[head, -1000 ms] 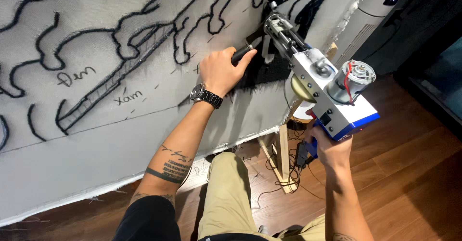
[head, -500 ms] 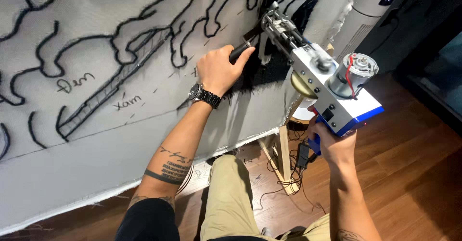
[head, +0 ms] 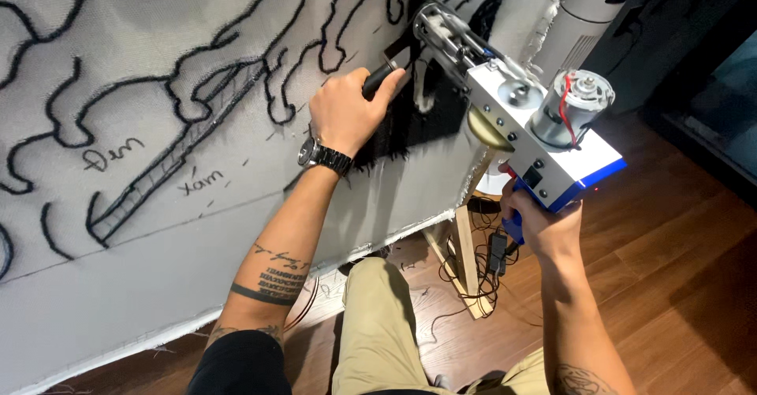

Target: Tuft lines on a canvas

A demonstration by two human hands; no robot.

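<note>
The left hand [head: 347,115] closes around the black front handle [head: 384,74] of the tufting gun [head: 520,127], whose tip presses against the cloth [head: 158,229]. The right hand [head: 544,225] wraps, apparently fully, around the blue rear handle [head: 514,225].

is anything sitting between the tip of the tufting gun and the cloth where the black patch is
Nothing visible does. The white and blue tufting gun has its metal tip at the grey stretched cloth, beside the black tufted patch. The left hand grips its black front handle, off to the side; the right hand holds the rear grip.
</note>
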